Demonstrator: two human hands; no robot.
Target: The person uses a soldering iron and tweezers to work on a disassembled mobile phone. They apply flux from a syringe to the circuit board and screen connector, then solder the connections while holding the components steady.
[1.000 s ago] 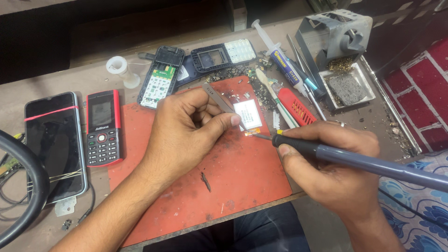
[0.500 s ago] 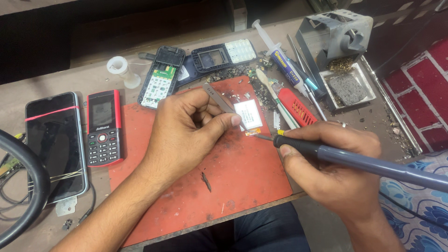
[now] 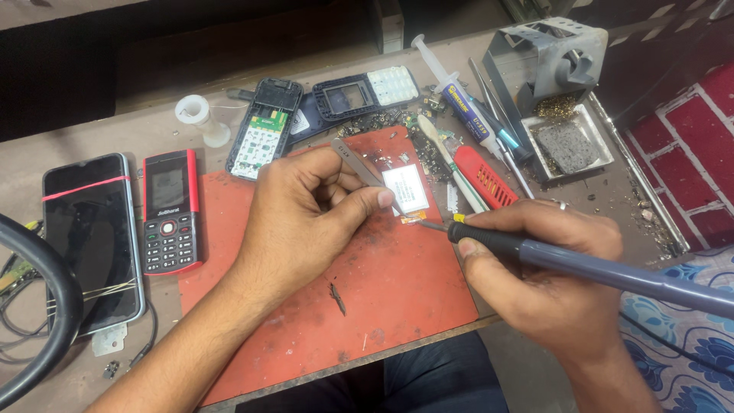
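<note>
Red mat [image 3: 382,306] edge near left hand [image 3: 306,222], right hand [image 3: 550,283], tweezers [image 3: 367,174], soldering iron [image 3: 581,264].

**Even light, sharp centre, dark top edge**

Bright, soft light over the red mat [image 3: 397,306]; no hard glare on it. Shadows short & faint, falling just under the left hand [image 3: 306,222] and right hand [image 3: 550,283] where they rest on the mat. Focus crisp at the mat's far edge (small parts there read clearly). Far beyond the mat, the bg drops to near black. Black hose [image 3: 46,306] left of the mat looks soft, slightly bowed.
</note>
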